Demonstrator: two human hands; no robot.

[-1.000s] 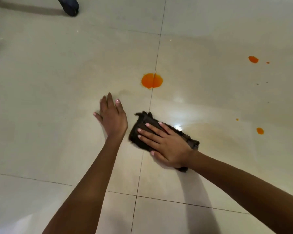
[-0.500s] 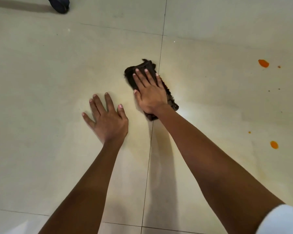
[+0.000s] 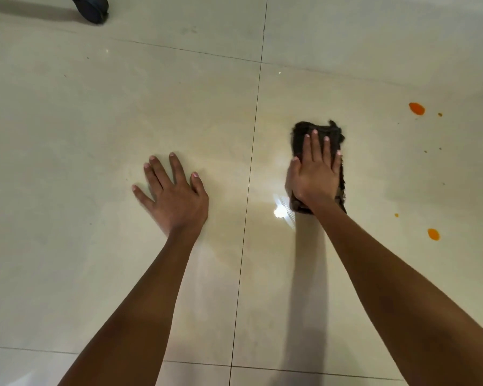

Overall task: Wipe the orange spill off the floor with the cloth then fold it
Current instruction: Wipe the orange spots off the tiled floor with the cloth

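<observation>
Pressing a dark brown cloth (image 3: 299, 136) onto the tiled floor (image 3: 95, 135), right of centre, with the right hand (image 3: 315, 176), fingers (image 3: 315, 146) straight and flat on top (no curl, no pinch). Bracing with the left hand (image 3: 176, 196) left of the grout line (image 3: 250, 176), fingers (image 3: 176, 168) spread, holding nothing. Spotting an orange blob (image 3: 416, 108) upper right and another orange blob (image 3: 433, 234) lower right, both well apart from the cloth.
</observation>
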